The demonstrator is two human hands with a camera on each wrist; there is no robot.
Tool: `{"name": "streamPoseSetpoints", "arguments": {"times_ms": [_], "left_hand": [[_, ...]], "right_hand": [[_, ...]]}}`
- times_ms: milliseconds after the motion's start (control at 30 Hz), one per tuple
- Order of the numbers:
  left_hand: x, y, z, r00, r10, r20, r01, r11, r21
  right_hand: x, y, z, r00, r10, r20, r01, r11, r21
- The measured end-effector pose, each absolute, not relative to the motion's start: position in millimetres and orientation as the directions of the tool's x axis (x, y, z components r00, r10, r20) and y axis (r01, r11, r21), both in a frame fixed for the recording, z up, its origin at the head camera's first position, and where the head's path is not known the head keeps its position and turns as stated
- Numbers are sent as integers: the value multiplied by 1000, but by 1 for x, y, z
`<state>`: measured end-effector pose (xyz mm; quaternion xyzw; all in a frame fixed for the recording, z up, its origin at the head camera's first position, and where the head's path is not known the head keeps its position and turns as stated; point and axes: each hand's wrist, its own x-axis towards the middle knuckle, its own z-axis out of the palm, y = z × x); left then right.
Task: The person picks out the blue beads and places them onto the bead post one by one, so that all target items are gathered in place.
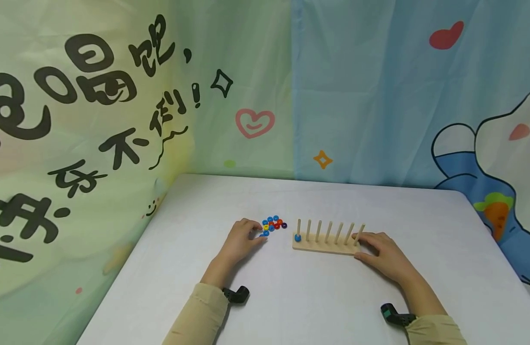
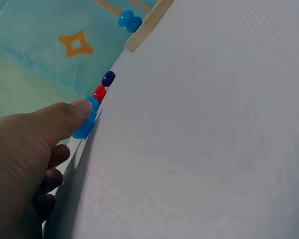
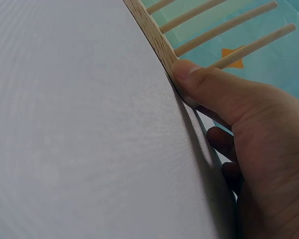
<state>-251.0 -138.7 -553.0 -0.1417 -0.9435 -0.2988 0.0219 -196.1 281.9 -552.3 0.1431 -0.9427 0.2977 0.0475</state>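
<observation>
My left hand (image 1: 241,241) is beside a small cluster of coloured beads (image 1: 277,226), with the thumb and fingers apart around its near left edge. In the left wrist view, the thumb tip overlaps blue beads (image 2: 83,130), and a red bead (image 2: 99,92) and a dark blue bead (image 2: 108,78) lie beyond. To the right stands a wooden peg board (image 1: 321,246) with a row of upright pegs. Blue beads (image 1: 297,237) sit low on its leftmost peg; the other pegs are bare. My right hand (image 1: 383,254) grips the board's right end, thumb on the front side.
A white table (image 1: 316,302) lies under everything, its far edge meeting a printed curtain (image 1: 355,96). Black wrist devices (image 1: 236,294) are worn on both forearms, near the beige sleeves.
</observation>
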Motion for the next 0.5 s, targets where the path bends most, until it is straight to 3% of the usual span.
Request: {"name": "streamPoseSetpoints", "arguments": {"times_ms": [500], "left_hand": [[-248, -139, -553, -955, 269, 121, 292, 803, 520]], "right_hand": [[-196, 282, -552, -957, -242, 162, -292, 785, -546]]}}
